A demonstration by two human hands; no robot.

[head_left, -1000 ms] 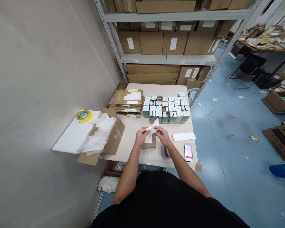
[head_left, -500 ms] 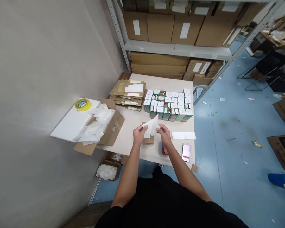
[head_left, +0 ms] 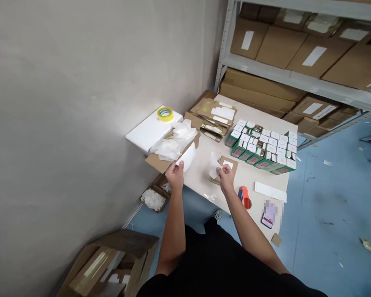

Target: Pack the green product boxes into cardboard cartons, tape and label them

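Observation:
My left hand [head_left: 174, 176] pinches a curved white paper sheet [head_left: 188, 156] beside an open carton [head_left: 160, 164] filled with crumpled white paper [head_left: 176, 140]. Between the fingers of my right hand [head_left: 226, 177] is a thin, partly see-through white label sheet [head_left: 214, 166]. It hangs over the left part of a small flat cardboard box [head_left: 234, 160], which has a white patch on top. Which sheet is the label and which its backing I cannot tell for sure. An orange and blue tape dispenser [head_left: 244, 197] lies near my right wrist.
Green-and-white small boxes [head_left: 266, 148] stand in rows at the back right. Flattened cartons [head_left: 216, 117] are stacked behind. Yellow tape [head_left: 165, 114] rests on a white foam slab [head_left: 142, 134]. A white label strip [head_left: 270, 191] and a phone [head_left: 268, 216] lie right.
The white sheets, held together before, are now apart, one in each hand. My left hand has moved toward the carton of crumpled paper. The view has turned left.

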